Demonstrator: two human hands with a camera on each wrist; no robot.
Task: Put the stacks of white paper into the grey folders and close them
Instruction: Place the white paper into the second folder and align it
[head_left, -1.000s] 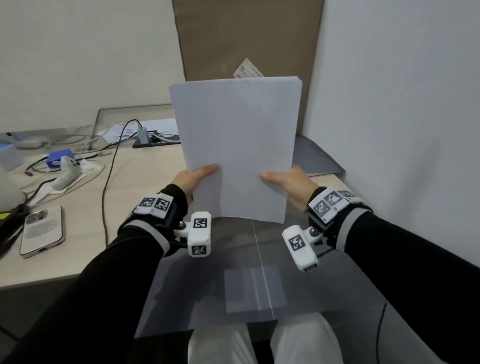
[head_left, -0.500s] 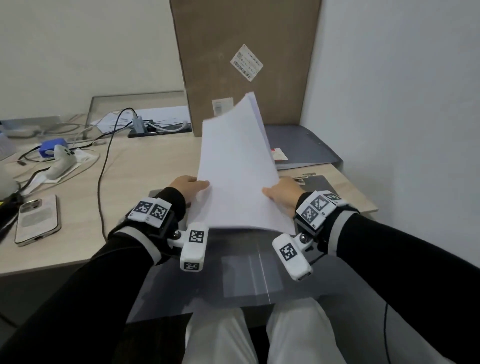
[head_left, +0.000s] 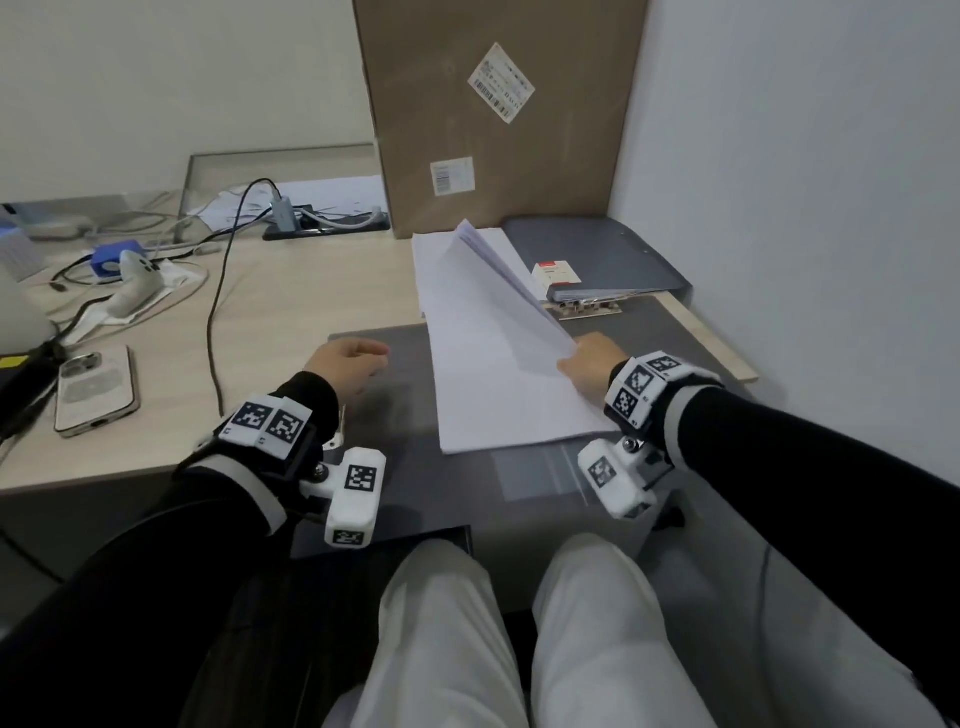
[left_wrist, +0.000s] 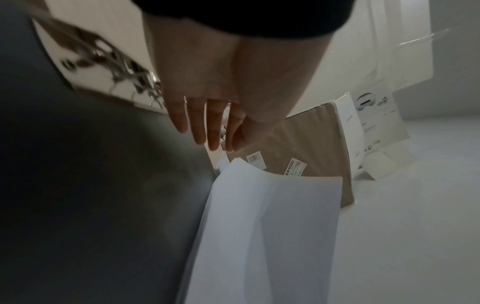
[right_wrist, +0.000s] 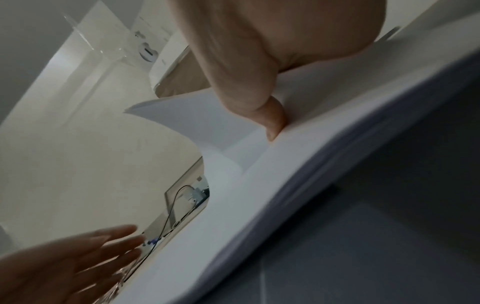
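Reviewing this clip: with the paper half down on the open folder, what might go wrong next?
Only the right hand pinches the paper stack, at its raised right edge, while the left hand hovers open beside it. The fanned sheets could slide out of square. The stack's far end overhangs the open grey folder onto the desk, so closing now might crease those sheets.

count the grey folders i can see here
2. One open folder lies flat in front of the person, under the paper. One closed folder sits at the back right by the wall. More may be hidden.
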